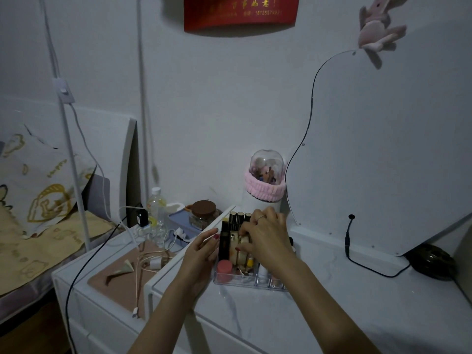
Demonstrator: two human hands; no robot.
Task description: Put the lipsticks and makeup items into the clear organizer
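Observation:
The clear organizer (pixel 231 281) stands on the white marble-look dresser top. Dark lipstick tubes (pixel 236 217) stand upright in its back row. A pink round pot (pixel 225 267) sits in its front left compartment, with small items behind it. My left hand (pixel 201 249) rests flat against the organizer's left wall, fingers apart. My right hand (pixel 265 237) reaches over the middle compartments, its fingers closed around a round cream-and-gold compact (pixel 242 241). The hand hides the organizer's right rear part.
A domed brush holder (pixel 265 180) with a pink band stands behind the organizer. A wavy mirror (pixel 383 149) leans at the right, its black cable (pixel 357 261) on the dresser. To the left a lower cabinet holds a jar (pixel 203 213), bottle (pixel 156 213) and chargers.

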